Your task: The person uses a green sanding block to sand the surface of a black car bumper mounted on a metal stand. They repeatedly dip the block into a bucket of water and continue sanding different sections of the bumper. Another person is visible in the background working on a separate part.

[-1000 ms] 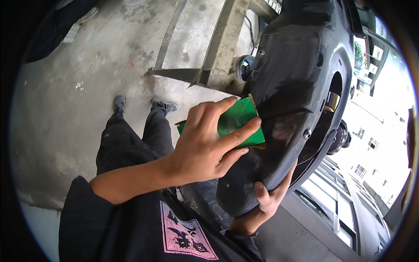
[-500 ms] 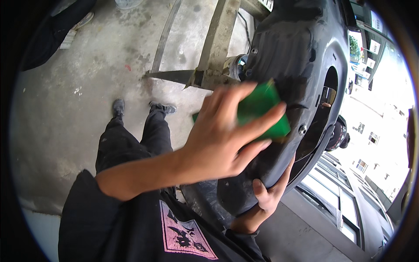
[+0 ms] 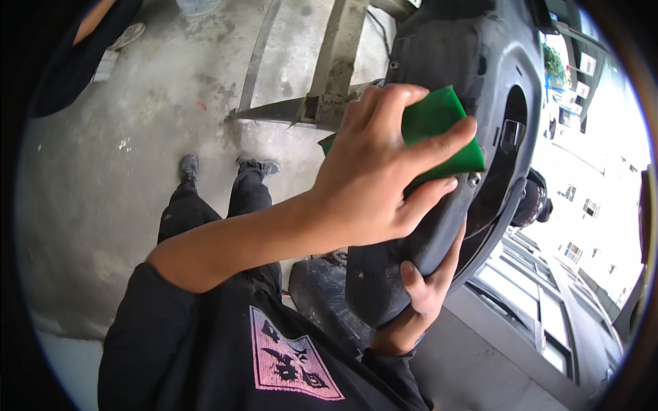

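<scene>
A green sanding block [image 3: 439, 115] is gripped in my left hand [image 3: 373, 161], its fingers and thumb spread around the edges. It lies against the face of a large dark grey moulded panel [image 3: 439, 68] that looks like a car bumper, with a long opening [image 3: 510, 130] along its right side. Just below the block's right corner sits a round metal fastener [image 3: 473, 179]. Lower down, my right hand [image 3: 426, 291] clasps the panel's rounded near end, thumb on the face and fingers over the right edge. The block's underside is hidden.
A rusty metal stand [image 3: 336, 72] reaches across the concrete floor [image 3: 116, 198] beside the panel. Another person's dark-clothed limb [image 3: 75, 75] shows at the upper left. A second person [image 3: 531, 205] appears beyond the panel. A scuffed black piece [image 3: 319, 294] lies below the panel.
My left hand has slid up and to the right along the panel with the green sanding block. My right hand keeps its hold, and the panel appears slightly shifted.
</scene>
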### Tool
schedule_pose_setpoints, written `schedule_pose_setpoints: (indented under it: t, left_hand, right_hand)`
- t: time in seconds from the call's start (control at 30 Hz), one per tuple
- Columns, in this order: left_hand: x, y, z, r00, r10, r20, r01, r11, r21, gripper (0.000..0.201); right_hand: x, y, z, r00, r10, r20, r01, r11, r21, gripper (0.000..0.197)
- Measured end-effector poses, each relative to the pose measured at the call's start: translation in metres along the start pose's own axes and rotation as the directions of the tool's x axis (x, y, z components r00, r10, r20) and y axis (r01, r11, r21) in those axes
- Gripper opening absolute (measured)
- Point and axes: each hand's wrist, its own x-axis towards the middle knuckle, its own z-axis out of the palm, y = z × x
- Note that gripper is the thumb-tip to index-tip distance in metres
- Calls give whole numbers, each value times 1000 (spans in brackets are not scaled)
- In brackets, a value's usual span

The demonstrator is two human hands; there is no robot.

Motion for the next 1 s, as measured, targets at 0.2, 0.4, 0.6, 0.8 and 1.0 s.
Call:
schedule_pose_setpoints:
  t: [0.2, 0.4, 0.6, 0.8, 1.0]
  left_hand:
    - [-60, 14, -5, 982, -97, 163, 109, 992, -64, 60]
    - [-47, 21, -2, 990, -116, 82, 122, 990, -72, 61]
    - [-11, 18, 3, 1000, -31, -5, 31, 999, -26, 59]
    - [-44, 26, 4, 993, -87, 78, 95, 989, -111, 58]
    - [-77, 33, 2, 978, -146, 147, 167, 976, -137, 59]
  right_hand:
    - [0, 6, -1, 999, -51, -6, 51, 998, 41, 116]
    - [-2, 1, 0, 1000, -30, -5, 30, 1000, -3, 114]
    - [2, -11, 4, 1000, 24, 10, -23, 996, -84, 112]
    - [-1, 1, 3, 999, -46, 28, 45, 999, 8, 111]
    - [-2, 8, -1, 996, -69, 47, 68, 997, 20, 110]
